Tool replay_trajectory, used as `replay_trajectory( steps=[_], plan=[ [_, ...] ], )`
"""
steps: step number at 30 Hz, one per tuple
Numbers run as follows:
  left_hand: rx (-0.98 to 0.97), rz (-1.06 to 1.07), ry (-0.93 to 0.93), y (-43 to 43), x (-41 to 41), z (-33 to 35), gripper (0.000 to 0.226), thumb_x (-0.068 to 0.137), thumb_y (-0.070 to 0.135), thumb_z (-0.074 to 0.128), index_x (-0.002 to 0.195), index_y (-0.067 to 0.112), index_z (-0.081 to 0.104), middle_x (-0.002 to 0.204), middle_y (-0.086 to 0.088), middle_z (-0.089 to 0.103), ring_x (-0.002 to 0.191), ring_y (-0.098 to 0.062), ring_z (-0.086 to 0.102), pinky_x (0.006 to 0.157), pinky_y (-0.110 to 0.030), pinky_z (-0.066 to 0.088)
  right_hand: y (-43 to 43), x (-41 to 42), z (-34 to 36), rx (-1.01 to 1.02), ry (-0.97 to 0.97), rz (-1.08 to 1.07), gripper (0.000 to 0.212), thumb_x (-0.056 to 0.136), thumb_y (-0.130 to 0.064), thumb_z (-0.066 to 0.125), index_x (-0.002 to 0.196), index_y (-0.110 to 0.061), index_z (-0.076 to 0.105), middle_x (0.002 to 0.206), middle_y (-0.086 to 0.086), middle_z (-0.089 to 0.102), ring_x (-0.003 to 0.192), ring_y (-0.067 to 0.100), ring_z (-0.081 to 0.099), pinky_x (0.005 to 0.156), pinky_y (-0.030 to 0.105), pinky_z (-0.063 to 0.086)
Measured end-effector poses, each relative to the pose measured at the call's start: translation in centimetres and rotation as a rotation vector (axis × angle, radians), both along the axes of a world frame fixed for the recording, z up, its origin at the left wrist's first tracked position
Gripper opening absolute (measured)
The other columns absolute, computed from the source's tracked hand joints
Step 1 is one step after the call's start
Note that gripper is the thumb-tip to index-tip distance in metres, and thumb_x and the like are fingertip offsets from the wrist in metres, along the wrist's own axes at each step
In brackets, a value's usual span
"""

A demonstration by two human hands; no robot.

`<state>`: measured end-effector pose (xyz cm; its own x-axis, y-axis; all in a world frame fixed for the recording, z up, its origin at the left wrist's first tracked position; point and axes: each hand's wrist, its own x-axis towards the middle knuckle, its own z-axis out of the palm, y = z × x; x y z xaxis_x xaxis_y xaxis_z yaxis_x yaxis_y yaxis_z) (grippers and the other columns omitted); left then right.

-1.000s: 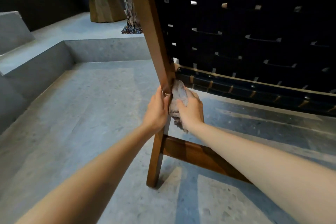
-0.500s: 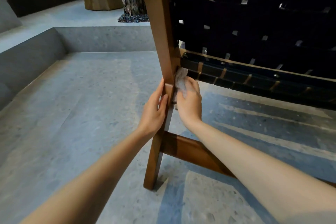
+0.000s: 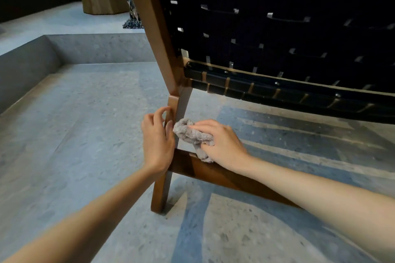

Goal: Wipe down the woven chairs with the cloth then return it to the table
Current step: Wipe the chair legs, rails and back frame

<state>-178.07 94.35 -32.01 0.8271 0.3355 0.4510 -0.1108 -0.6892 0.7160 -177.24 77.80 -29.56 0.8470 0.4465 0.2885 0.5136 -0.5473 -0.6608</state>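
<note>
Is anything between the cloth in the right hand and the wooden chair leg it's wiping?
Nothing visible. The right hand holds the bunched cloth against the chair leg just above the crossbar. The left hand holds the same leg beside the cloth, not between them.

no readable text, label, brand, number or sign in view. none on wooden chair frame [image 3: 154, 28], black woven straps [image 3: 277, 38], grey cloth [image 3: 190, 133] or stone floor [image 3: 85, 134].
</note>
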Motion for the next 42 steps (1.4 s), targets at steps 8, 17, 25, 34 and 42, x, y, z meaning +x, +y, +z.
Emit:
replay_trajectory(
  steps=[8, 17, 25, 34, 42],
  plan=[
    [0.418, -0.444, 0.104, -10.3, -0.6, -0.6, 0.024, 0.095, 0.021, 0.051, 0.118, 0.029, 0.053, 0.127, 0.002, 0.037, 0.110, -0.011, 0.037, 0.090, -0.023, 0.038, -16.7, -4.9, 1.1, -0.790, -0.634, -0.017, 0.049, 0.074, 0.003, 0.075, 0.118, -0.017, 0.068, 0.122, 0.006, 0.064, 0.092, 0.029, 0.062, 0.075, 0.036, 0.049],
    [0.686, -0.833, 0.367, -24.0, -0.1, -0.6, 0.040, 0.101, 0.044, 0.024, 0.130, 0.028, 0.046, 0.129, -0.006, 0.054, 0.122, -0.024, 0.041, 0.098, -0.037, 0.036, -32.8, -8.1, 2.7, -1.496, -0.697, -0.219, 0.053, 0.054, -0.005, 0.088, 0.104, -0.013, 0.074, 0.101, 0.009, 0.071, 0.083, 0.031, 0.066, 0.069, 0.037, 0.054],
    [0.816, -1.017, 0.620, -25.8, 0.1, -3.1, 0.057, 0.090, 0.067, 0.017, 0.142, 0.045, 0.027, 0.136, -0.004, 0.051, 0.127, -0.026, 0.042, 0.103, -0.039, 0.034, -38.2, -9.6, 0.5, -1.923, -0.369, -0.310, 0.037, 0.096, -0.007, 0.044, 0.130, -0.008, 0.056, 0.132, 0.016, 0.050, 0.117, 0.051, 0.045, 0.101, 0.055, 0.035],
    [0.782, -1.042, 0.648, -25.9, 0.5, -3.1, 0.054, 0.087, 0.069, 0.018, 0.138, 0.055, 0.028, 0.143, 0.009, 0.046, 0.129, -0.021, 0.044, 0.103, -0.036, 0.034, -38.2, -6.2, 4.8, -1.876, -0.429, -0.539, 0.032, 0.092, -0.017, 0.060, 0.123, -0.019, 0.062, 0.139, 0.008, 0.045, 0.124, 0.046, 0.036, 0.103, 0.047, 0.034],
    [0.810, -1.008, 0.602, -24.9, -0.3, -2.7, 0.049, 0.092, 0.064, 0.016, 0.136, 0.050, 0.032, 0.132, 0.005, 0.054, 0.122, -0.021, 0.047, 0.099, -0.037, 0.036, -36.7, -7.0, 3.1, -1.890, -0.173, -0.432, 0.032, 0.095, 0.003, 0.039, 0.124, -0.005, 0.050, 0.124, 0.015, 0.049, 0.115, 0.039, 0.047, 0.093, 0.045, 0.041]
  ],
)
